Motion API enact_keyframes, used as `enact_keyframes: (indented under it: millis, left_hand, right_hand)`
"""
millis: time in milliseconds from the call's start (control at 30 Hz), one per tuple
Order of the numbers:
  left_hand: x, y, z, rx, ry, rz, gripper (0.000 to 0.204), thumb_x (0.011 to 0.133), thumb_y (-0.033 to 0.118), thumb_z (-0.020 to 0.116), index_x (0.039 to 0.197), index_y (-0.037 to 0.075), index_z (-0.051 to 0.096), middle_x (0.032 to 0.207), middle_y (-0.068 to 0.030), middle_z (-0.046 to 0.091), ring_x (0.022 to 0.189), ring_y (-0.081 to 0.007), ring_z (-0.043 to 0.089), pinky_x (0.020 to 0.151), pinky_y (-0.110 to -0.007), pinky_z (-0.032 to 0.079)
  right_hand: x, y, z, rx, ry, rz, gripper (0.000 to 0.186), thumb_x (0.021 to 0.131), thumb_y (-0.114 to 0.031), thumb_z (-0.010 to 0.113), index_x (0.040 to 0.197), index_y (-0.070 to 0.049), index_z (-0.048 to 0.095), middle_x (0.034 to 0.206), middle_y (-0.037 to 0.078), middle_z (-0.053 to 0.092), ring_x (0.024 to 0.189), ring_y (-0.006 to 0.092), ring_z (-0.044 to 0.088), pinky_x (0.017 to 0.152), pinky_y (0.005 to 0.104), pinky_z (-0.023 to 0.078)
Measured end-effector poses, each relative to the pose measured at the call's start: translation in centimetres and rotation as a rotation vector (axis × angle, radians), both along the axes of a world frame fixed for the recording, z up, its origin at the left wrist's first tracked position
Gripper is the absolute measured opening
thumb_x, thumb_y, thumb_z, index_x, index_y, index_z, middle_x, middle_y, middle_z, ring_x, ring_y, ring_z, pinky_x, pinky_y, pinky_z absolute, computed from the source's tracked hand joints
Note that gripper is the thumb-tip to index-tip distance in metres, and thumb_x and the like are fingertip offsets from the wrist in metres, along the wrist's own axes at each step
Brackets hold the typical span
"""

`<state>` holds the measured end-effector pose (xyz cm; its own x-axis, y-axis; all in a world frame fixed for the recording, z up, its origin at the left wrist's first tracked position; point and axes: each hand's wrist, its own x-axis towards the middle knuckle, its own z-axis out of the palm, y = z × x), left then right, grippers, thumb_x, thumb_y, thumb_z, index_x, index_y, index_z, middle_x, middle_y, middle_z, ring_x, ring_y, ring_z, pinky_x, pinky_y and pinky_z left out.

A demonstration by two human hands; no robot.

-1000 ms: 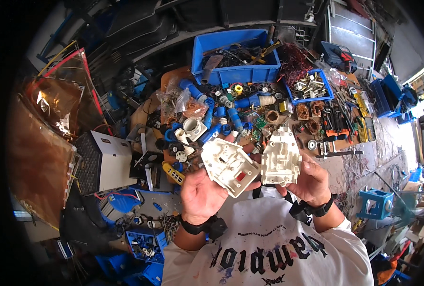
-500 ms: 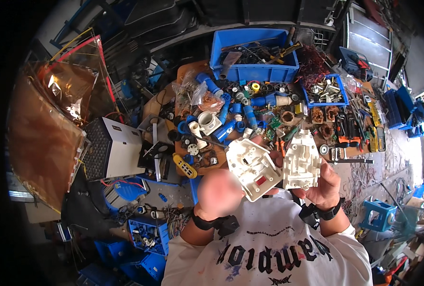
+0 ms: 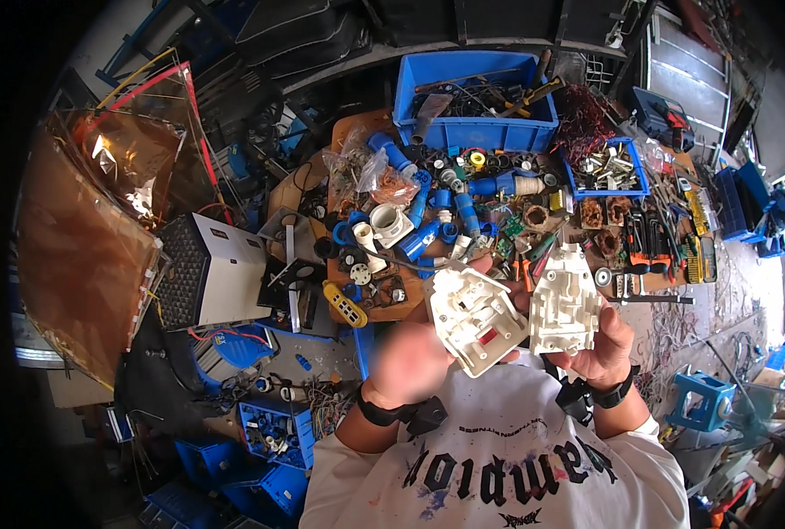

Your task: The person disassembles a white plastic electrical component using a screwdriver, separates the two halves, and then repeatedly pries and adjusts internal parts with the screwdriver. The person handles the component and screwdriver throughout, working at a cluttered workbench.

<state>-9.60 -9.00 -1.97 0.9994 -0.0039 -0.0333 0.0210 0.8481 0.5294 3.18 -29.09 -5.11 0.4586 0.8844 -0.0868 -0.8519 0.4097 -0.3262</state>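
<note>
In my left hand [image 3: 407, 363], mostly blurred, is a white plastic housing half [image 3: 467, 309] with its hollow inside facing up. A small red part [image 3: 488, 336] shows in its lower right. My right hand [image 3: 611, 351] grips a second white housing half [image 3: 564, 304] by its right side, the ribs and posts of its inner face turned up. The two halves are held side by side above the near edge of the workbench, close in front of my chest. Some fingers are hidden behind the halves.
Blue and white pipe fittings [image 3: 421, 238] crowd the bench [image 3: 357, 132]. Behind them stands a blue crate [image 3: 476, 134] of tools, with a smaller blue tray [image 3: 606, 167] of metal parts to its right. Pliers [image 3: 646, 238] lie at the right, a yellow remote-like controller [image 3: 345, 304] at the left edge.
Both housing halves have shifted slightly right and down in the picture, still in my hands. The bench has also shifted slightly right in view. Neither hand has let go.
</note>
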Motion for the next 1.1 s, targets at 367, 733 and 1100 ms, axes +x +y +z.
enact_keyframes:
  millis: [367,733,1100]
  left_hand:
    - [-0.4,-0.4,-0.4,0.094,0.028,0.023,0.082,0.084,0.038,0.051,0.146,0.004,0.009,0.142,-0.0246,0.03,0.129,-0.0394,0.036,0.096,-0.064,0.037]
    - [0.6,1.2,-1.9,0.086,0.139,0.11,0.07,0.09,0.044,0.044,0.143,0.003,0.021,0.136,-0.0271,0.037,0.125,-0.0451,0.039,0.093,-0.062,0.041]
    - [3.3,3.9,-11.6,0.146,0.546,0.237,0.057,0.092,0.046,0.038,0.13,0.003,0.043,0.117,-0.0223,0.057,0.105,-0.0367,0.059,0.079,-0.052,0.053]
  right_hand:
    - [-0.2,-0.8,-0.3,0.003,-0.009,0.005,0.075,0.08,-0.026,0.069,0.137,0.001,0.028,0.125,0.027,0.047,0.095,0.0365,0.06,0.059,0.0409,0.055]
    - [2.7,-1.6,-1.5,-0.254,-0.098,-0.088,0.064,0.082,-0.026,0.06,0.135,-0.001,0.034,0.118,0.019,0.055,0.092,0.0268,0.062,0.061,0.0345,0.054]
    - [5.4,-9.6,-25.0,-1.013,0.051,-0.263,0.03,0.091,-0.017,0.048,0.116,-0.002,0.051,0.101,0.008,0.061,0.083,0.0191,0.062,0.065,0.0314,0.054]
